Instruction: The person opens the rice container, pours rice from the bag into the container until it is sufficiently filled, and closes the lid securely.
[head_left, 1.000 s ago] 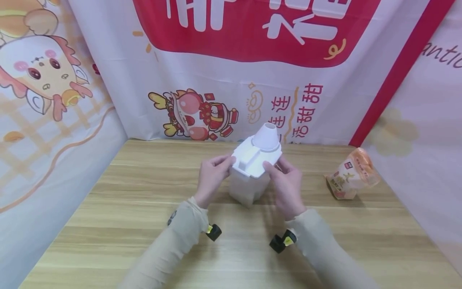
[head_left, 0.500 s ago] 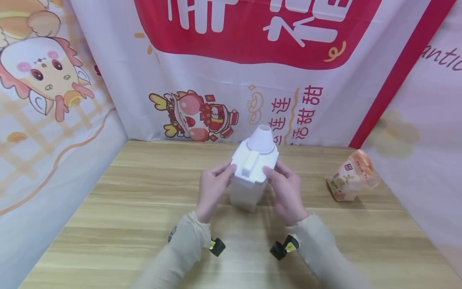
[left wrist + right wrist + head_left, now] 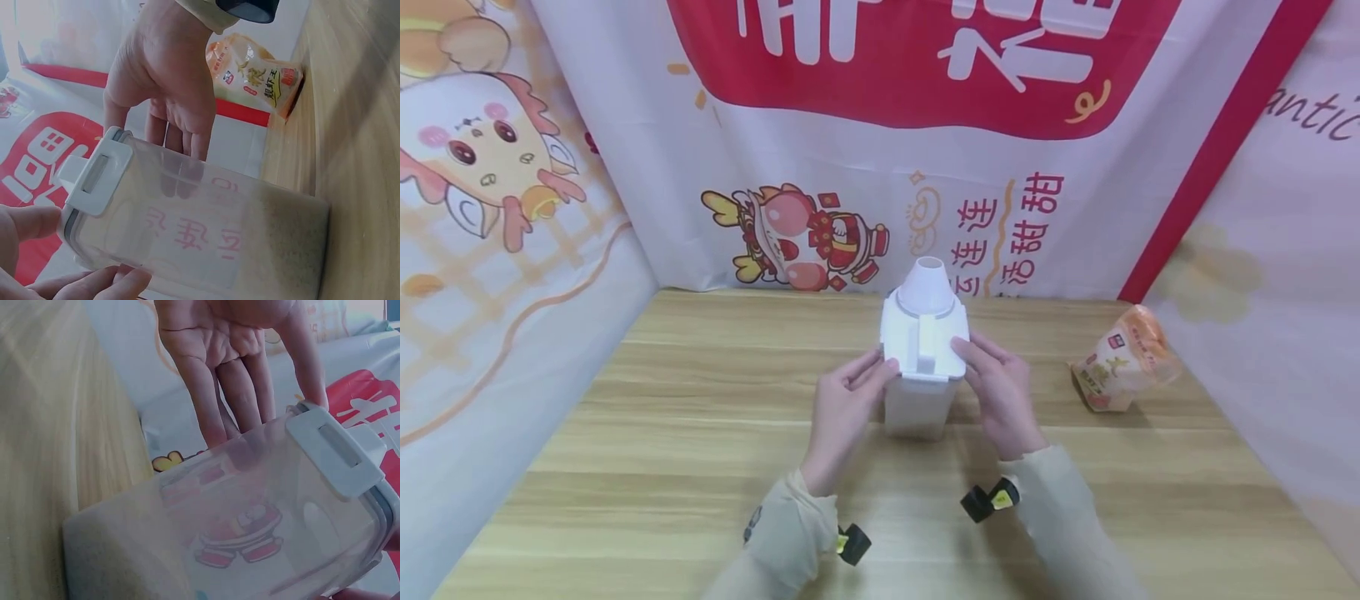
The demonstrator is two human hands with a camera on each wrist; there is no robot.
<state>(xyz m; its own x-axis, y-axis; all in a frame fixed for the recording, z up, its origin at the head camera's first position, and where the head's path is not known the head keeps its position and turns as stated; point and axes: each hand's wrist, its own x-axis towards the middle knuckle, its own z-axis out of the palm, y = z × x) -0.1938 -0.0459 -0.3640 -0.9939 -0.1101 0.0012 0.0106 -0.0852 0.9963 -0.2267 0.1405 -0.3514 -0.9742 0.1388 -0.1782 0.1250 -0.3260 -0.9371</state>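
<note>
A clear plastic storage container [image 3: 917,408] stands upright on the wooden table. Its white lid [image 3: 898,337] carries a cone-shaped spout [image 3: 927,287] open at the top. Pale, fine-grained contents [image 3: 287,244] lie in the lower part, seen through the wall in the left wrist view. My left hand [image 3: 846,408] holds the lid's near left corner, thumb on top and fingers along the side. On the opposite side my right hand [image 3: 1003,396] grips it, thumb on the lid's right edge; its other fingers [image 3: 237,394] lie along the wall.
An orange and white food pouch [image 3: 1123,362] stands to the right on the table [image 3: 647,417]. A printed cloth [image 3: 850,158] hangs behind the table, with more cloth at both sides. Small black cameras [image 3: 853,544] are strapped at the wrists.
Between my hands the container has turned counterclockwise, seen from above, so its narrow side now faces me. Its spout has swung left. Both hands stay at the lid's edges.
</note>
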